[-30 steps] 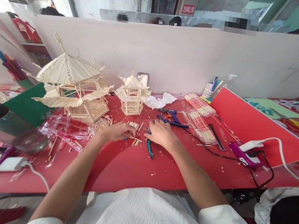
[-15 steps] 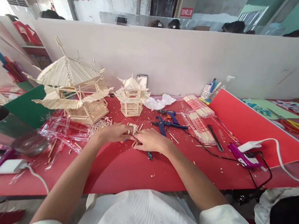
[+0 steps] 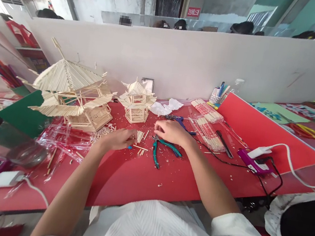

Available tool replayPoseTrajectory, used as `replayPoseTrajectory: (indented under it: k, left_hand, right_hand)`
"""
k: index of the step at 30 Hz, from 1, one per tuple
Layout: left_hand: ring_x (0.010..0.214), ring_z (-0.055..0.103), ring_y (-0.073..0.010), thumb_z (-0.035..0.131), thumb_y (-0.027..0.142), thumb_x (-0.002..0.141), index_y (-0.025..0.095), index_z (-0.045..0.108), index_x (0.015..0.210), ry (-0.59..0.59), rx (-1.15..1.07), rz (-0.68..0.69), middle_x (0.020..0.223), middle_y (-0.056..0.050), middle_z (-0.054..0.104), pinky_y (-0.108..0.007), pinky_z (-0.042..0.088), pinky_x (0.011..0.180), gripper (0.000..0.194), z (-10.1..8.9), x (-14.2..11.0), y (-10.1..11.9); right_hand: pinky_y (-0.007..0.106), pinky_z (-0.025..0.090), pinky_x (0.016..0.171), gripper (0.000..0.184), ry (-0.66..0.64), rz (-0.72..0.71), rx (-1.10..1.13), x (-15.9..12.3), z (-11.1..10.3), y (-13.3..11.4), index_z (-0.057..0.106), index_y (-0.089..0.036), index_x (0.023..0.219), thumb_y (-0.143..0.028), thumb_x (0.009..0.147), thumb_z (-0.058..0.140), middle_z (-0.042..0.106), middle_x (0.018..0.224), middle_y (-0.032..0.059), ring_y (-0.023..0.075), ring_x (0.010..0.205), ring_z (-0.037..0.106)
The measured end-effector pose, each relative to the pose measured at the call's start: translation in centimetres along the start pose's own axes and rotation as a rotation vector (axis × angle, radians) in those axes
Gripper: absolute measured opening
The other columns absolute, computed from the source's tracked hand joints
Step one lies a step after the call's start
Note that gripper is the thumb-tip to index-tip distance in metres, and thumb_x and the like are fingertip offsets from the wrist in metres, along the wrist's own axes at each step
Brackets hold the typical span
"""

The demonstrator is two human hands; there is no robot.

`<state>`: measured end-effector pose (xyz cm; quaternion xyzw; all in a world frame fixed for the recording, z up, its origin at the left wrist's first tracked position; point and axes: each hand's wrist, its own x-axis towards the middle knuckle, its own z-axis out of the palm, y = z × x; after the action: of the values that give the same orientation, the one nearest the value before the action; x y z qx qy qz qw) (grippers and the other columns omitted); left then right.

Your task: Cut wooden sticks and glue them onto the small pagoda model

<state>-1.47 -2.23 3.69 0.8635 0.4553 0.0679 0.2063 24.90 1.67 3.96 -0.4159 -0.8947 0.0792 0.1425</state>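
My left hand (image 3: 120,139) rests low over the table with its fingers curled beside a small row of short wooden sticks (image 3: 140,137). A little blue piece (image 3: 129,147) shows at its fingertips; whether it is gripped is unclear. Over to the right, my right hand (image 3: 170,131) has its fingers bent together, their contents hidden. Just below it lie teal-handled pliers (image 3: 156,153), handles spread. Behind that hand a blue glue gun (image 3: 180,121) is partly covered. Loose cut sticks (image 3: 141,152) lie between the hands.
A large stick pavilion (image 3: 72,92) stands at left, a smaller one (image 3: 137,105) at centre back. Bagged sticks (image 3: 207,132), a black pen-like tool (image 3: 224,143) and a purple power strip (image 3: 250,161) lie right. Crumpled plastic wrap (image 3: 61,136) and a clear jar (image 3: 7,140) sit left.
My hands have parted from over the short sticks. The right moved right and away from me, uncovering the pliers; the left shifted slightly left. The view turned a little.
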Motion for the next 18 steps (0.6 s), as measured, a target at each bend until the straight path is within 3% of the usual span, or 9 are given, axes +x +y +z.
replayPoseTrajectory:
  k: [3, 6, 10, 13, 18]
  left_hand:
    - [0.06, 0.054, -0.0177, 0.046, 0.027, 0.09, 0.021, 0.058, 0.092, 0.058, 0.034, 0.029, 0.07, -0.001, 0.063, -0.028, 0.033, 0.058, 0.013, 0.3, 0.1, -0.5]
    - [0.06, 0.051, -0.0173, 0.041, 0.03, 0.096, 0.021, 0.059, 0.091, 0.115, 0.029, 0.056, 0.068, -0.001, 0.059, -0.028, 0.033, 0.06, 0.021, 0.5, 0.4, -0.8]
    - [0.078, 0.059, -0.0184, 0.04, 0.03, 0.097, 0.02, 0.065, 0.092, 0.182, -0.007, 0.143, 0.089, -0.006, 0.065, -0.028, 0.041, 0.072, 0.027, 0.8, 0.8, -1.5]
    - [0.085, 0.062, -0.0194, 0.046, 0.029, 0.094, 0.019, 0.07, 0.092, 0.16, -0.015, 0.152, 0.098, -0.009, 0.067, -0.029, 0.044, 0.078, 0.026, 0.8, 0.9, -1.9]
    - [0.08, 0.065, -0.0184, 0.05, 0.026, 0.09, 0.022, 0.072, 0.094, 0.088, -0.051, 0.053, 0.092, -0.005, 0.074, -0.026, 0.044, 0.07, 0.023, 0.7, 1.0, -1.9]
  right_hand:
    - [0.027, 0.038, 0.069, 0.007, 0.098, 0.052, 0.008, 0.2, 0.0, 1.8, 0.064, -0.021, 0.094, -0.024, 0.094, 0.058, 0.073, 0.091, 0.0034, 0.0182, 0.083, 0.065]
    - [0.027, 0.038, 0.07, 0.005, 0.117, 0.033, 0.034, 0.5, 0.6, 2.0, 0.064, -0.021, 0.093, -0.023, 0.093, 0.059, 0.073, 0.09, 0.0033, 0.0178, 0.082, 0.065]
    - [0.026, 0.036, 0.069, 0.005, 0.079, -0.009, 0.032, 0.7, 1.3, 1.3, 0.064, -0.021, 0.09, -0.021, 0.091, 0.059, 0.072, 0.09, 0.003, 0.0171, 0.08, 0.063]
    - [0.026, 0.035, 0.067, 0.005, 0.047, -0.049, 0.046, 0.7, 1.5, 1.0, 0.064, -0.021, 0.089, -0.02, 0.091, 0.059, 0.072, 0.093, 0.0029, 0.0163, 0.079, 0.062]
    - [0.025, 0.034, 0.068, 0.007, 0.018, -0.099, 0.076, 0.6, 1.6, 1.1, 0.064, -0.021, 0.088, -0.022, 0.092, 0.058, 0.072, 0.094, 0.0028, 0.016, 0.079, 0.061]
